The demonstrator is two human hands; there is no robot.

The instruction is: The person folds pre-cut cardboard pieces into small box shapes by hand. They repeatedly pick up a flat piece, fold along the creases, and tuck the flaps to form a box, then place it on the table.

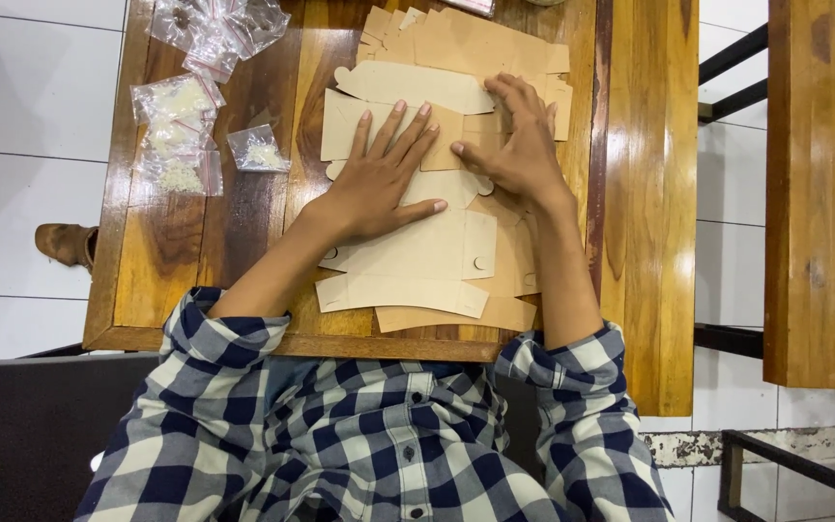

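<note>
A flat tan cardboard box blank (417, 256) lies unfolded on the wooden table (176, 261) in front of me. My left hand (379, 174) presses flat on its upper part, fingers spread. My right hand (519, 145) rests beside it with fingers bent, pushing on a folded flap of the blank. A stack of more flat cardboard blanks (475, 43) lies just beyond both hands. Neither hand grips anything.
Several small clear plastic bags (186, 126) with white bits lie at the table's left, more bags (219, 24) at the far left corner. A second wooden tabletop (823, 193) stands to the right across a gap. A brown shoe (65, 242) is on the white tiled floor.
</note>
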